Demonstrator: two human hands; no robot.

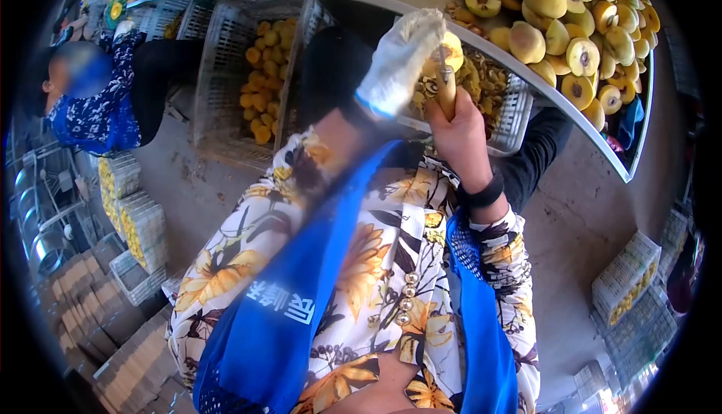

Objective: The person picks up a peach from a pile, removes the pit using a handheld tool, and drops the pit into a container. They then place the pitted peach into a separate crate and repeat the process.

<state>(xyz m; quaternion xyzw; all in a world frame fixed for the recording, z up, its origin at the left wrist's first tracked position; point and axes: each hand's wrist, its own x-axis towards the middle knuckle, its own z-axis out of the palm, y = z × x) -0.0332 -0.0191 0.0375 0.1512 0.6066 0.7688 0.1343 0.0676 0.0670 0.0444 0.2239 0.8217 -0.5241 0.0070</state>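
My left hand (402, 60), in a white work glove with a blue cuff, is closed around a yellow peach piece (453, 51) near the metal table edge. My bare right hand (461, 136) grips the wooden handle of a pitting tool (447, 92). Its metal end points up and meets the peach; the tip is hard to make out. Just beneath both hands is a white plastic crate (514, 117) holding peach pits and scraps (481, 83). Cut peach halves (583, 57), several with pits showing, are heaped on the table beyond my hands.
The table's metal rim (541, 83) curves in front of me. At left stands a crate (207, 106) of yellow peaches (262, 106). Another person (94, 113) sits at far left. Stacked crates (143, 226) of fruit stand behind, and more crates (624, 271) at right.
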